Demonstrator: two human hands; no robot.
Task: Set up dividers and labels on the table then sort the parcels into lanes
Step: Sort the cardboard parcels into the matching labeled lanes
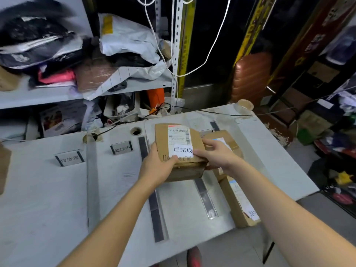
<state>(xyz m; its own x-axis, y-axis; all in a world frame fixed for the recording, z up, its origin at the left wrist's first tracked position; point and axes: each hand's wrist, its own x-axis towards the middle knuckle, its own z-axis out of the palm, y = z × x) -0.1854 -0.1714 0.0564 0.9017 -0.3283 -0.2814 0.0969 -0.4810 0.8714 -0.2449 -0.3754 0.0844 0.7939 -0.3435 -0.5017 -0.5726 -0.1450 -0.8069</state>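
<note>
We stretch both bare arms forward, our left hand point(157, 167) and right hand point(216, 155) close together, fingers curled, gripping the parcel point(162, 137) from either side.

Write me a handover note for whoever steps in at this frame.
Left hand and right hand both grip a brown cardboard parcel bearing a white 已完成 slip, roughly over the white table's third lane.
Done: three long divider strips laid; two framed lane labels standing at left.
Two more brown cardboard parcels lie at right.
Left: set this parcel down, sort the others.
</note>
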